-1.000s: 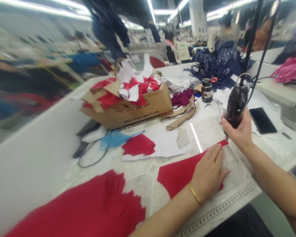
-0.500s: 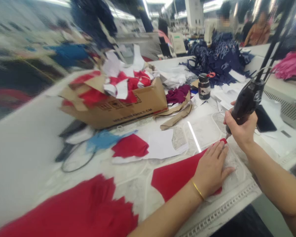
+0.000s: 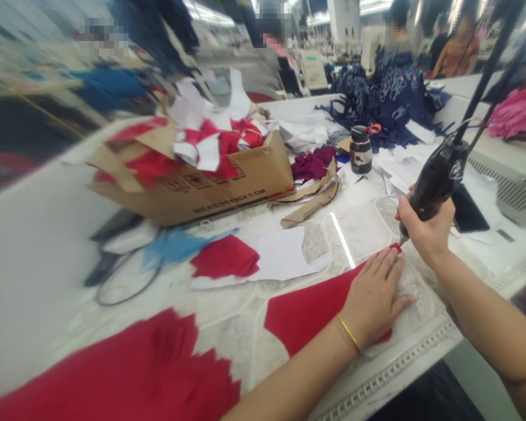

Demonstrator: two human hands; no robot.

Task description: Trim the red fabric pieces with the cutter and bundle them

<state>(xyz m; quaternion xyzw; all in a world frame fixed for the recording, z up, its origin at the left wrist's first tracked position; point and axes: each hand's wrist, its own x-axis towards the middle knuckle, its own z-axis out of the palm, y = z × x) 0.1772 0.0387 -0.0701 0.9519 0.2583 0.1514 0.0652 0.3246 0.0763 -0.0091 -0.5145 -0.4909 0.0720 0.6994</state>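
While my right grip point(image 3: 426, 228) closes around a corded rotary tool point(image 3: 436, 181), its tip at the corner of the red cloth point(image 3: 309, 310), my open left grip point(image 3: 374, 298) presses that cloth flat on a translucent template point(image 3: 359, 229), keeping it from shifting; beyond both grips, a cardboard box point(image 3: 193, 199) sits on the table point(image 3: 35, 304).

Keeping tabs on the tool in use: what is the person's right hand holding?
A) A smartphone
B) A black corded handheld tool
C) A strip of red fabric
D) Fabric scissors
B. The right hand grips a black corded handheld tool, its tip pointing down at a corner of the red fabric that the left hand presses flat.
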